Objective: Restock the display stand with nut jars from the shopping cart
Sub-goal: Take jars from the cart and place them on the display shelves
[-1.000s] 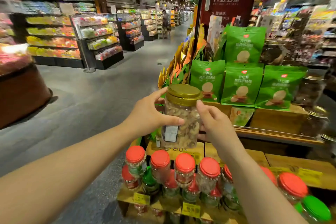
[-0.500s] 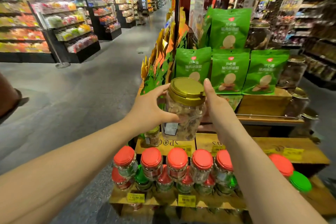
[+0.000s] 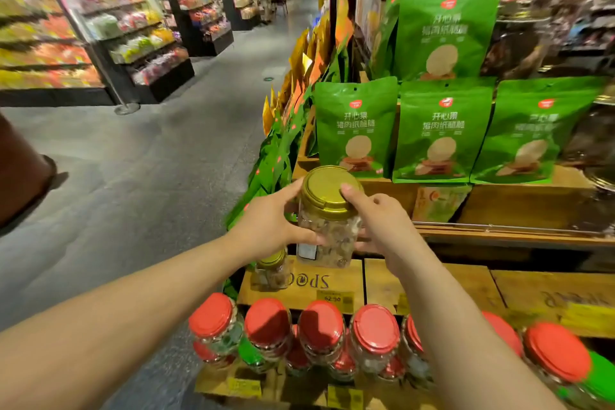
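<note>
Head view shows both hands holding one gold-lidded nut jar (image 3: 327, 220) just above the wooden crate tier (image 3: 346, 280) of the display stand. The left hand (image 3: 269, 226) wraps the jar's side from nine o'clock, thumb across the front; the right hand (image 3: 382, 226) clasps it from three o'clock, one fingertip resting on the lid's edge. Gripping from both sides likely keeps the jar steady and upright while it is guided down. At seven o'clock of the held jar a smaller gold-lidded jar (image 3: 271, 271) already stands on the crate, so the new one probably goes beside it. Red-lidded jars (image 3: 321, 333) fill the tier below; green snack bags (image 3: 442, 130) stand above at one o'clock.
</note>
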Action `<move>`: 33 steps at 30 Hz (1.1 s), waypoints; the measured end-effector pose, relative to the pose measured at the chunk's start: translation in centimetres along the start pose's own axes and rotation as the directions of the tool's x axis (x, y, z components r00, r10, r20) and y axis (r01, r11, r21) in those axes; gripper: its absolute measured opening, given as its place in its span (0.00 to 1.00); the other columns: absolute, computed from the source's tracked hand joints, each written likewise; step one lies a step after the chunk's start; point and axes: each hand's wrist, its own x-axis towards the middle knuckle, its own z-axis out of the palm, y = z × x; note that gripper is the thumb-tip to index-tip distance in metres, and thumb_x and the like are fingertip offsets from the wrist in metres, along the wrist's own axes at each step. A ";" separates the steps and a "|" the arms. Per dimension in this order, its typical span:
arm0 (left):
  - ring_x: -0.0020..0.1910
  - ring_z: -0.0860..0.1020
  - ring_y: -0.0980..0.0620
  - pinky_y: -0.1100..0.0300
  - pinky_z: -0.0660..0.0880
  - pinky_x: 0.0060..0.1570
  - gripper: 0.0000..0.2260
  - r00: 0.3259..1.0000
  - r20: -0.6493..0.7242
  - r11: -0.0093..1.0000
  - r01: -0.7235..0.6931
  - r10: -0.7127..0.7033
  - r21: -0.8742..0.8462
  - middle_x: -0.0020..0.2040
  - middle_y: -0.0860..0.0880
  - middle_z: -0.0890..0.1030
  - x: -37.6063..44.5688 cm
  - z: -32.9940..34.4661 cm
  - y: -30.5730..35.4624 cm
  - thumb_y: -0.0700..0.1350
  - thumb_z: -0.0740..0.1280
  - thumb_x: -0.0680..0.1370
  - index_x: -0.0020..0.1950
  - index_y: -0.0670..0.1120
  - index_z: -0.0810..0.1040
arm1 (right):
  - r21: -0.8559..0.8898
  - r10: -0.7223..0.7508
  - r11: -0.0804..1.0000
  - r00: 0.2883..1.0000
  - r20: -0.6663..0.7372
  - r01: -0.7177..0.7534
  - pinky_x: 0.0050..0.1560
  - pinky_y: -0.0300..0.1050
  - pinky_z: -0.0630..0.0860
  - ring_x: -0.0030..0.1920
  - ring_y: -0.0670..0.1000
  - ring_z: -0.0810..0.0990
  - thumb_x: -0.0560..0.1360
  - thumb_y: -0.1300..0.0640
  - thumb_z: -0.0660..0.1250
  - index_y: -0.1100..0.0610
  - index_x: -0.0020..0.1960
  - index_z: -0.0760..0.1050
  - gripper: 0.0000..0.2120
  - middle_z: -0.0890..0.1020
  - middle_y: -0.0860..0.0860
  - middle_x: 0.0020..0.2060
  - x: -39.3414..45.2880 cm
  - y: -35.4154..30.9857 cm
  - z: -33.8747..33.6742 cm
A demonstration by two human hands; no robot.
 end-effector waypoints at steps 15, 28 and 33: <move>0.71 0.72 0.57 0.63 0.69 0.66 0.51 0.988 0.090 0.992 0.126 -0.126 0.010 0.71 0.58 0.75 7.1 5.3 -10.2 0.58 0.82 0.65 0.82 0.57 0.58 | -0.028 0.129 0.992 0.984 0.123 -0.126 0.49 0.56 0.83 0.45 0.57 0.84 0.69 0.36 0.75 0.69 0.56 0.75 0.37 0.83 0.60 0.46 10.7 5.2 2.8; 0.56 0.83 0.56 0.52 0.79 0.59 0.46 0.942 0.101 0.925 0.333 -0.319 -0.184 0.58 0.56 0.84 8.7 10.9 -18.9 0.59 0.83 0.59 0.74 0.53 0.71 | -0.175 0.275 0.952 0.954 0.122 -0.252 0.55 0.62 0.81 0.49 0.57 0.85 0.60 0.36 0.80 0.62 0.51 0.78 0.34 0.86 0.59 0.48 17.2 11.6 6.4; 0.50 0.83 0.61 0.64 0.79 0.54 0.34 0.901 0.108 0.879 0.435 -0.421 -0.195 0.48 0.62 0.82 8.6 13.9 -22.5 0.46 0.85 0.63 0.65 0.53 0.74 | -0.209 0.322 0.934 0.935 0.148 -0.289 0.59 0.62 0.80 0.53 0.55 0.84 0.57 0.33 0.79 0.53 0.51 0.77 0.33 0.85 0.51 0.48 19.5 15.9 7.9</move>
